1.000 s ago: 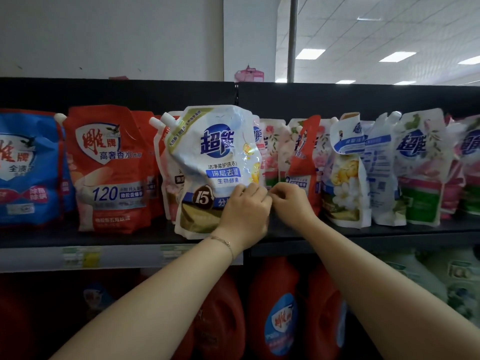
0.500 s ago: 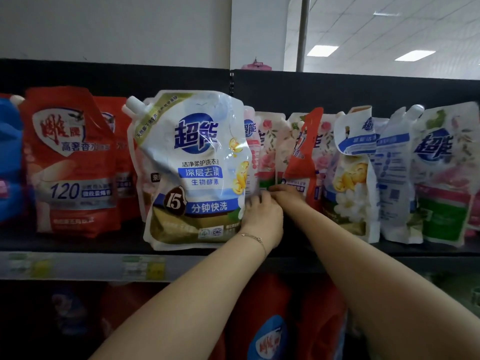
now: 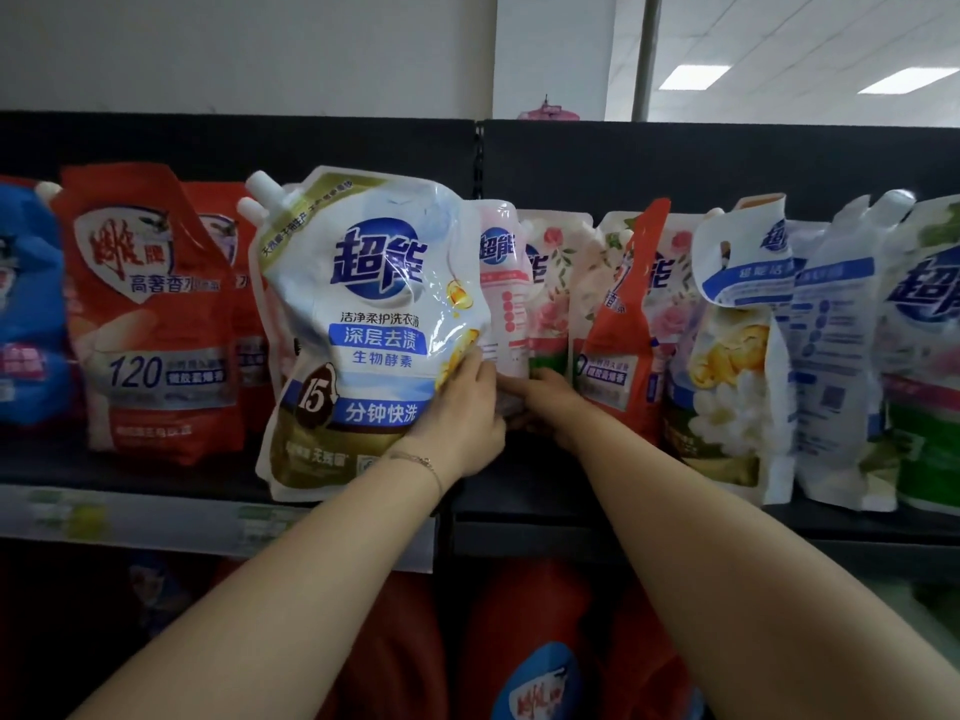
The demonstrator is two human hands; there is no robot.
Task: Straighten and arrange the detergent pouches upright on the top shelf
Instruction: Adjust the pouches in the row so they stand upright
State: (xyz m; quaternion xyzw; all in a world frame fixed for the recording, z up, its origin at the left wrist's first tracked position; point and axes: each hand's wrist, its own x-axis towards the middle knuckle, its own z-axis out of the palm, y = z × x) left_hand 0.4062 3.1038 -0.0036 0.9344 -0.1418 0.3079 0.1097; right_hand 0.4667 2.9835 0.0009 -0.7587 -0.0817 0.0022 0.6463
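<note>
**Roughly halfway along the row, and the untidy end is yet to come**

Right, the left hand point(image 3: 457, 407) has the white pouch point(image 3: 374, 330) by its lower right edge, fingers curled onto the front film. The pouch sits at the front of the shelf point(image 3: 509, 506), tipped a little leftward, its foot poking over the lip. Just beside it the right hand point(image 3: 550, 402) reaches across to the foot of the pink pouch point(image 3: 501, 283). Its fingers point left and touch that pouch, but whether they pinch or only press I cannot tell, since the left hand covers the tips.

The score, as I read it: on the left the red pouches point(image 3: 150, 314) stand upright, faces out, with the blue pouch point(image 3: 26, 314) next to them. That stretch looks done.

To the right, plenty remains:
- The leaning pouch point(image 3: 628, 324) is wedged edge-on among the flowered ones.
- The yellow pouch point(image 3: 732, 366) has its top flopped forward.
- The reversed pouch point(image 3: 831, 366) shows its back panel.
- The green pouch point(image 3: 930, 407) is cut off by the frame edge.

So I'd call it near half done, with the white pouch to be squared up first.

As for contents, every pouch looks sealed and plump. The printed film hides the liquid, so how full each one is remains a judgement. A white cap point(image 3: 260, 184) sits on the white pouch's spout. Under the shelf, red jugs point(image 3: 519, 615) stand in shadow.
</note>
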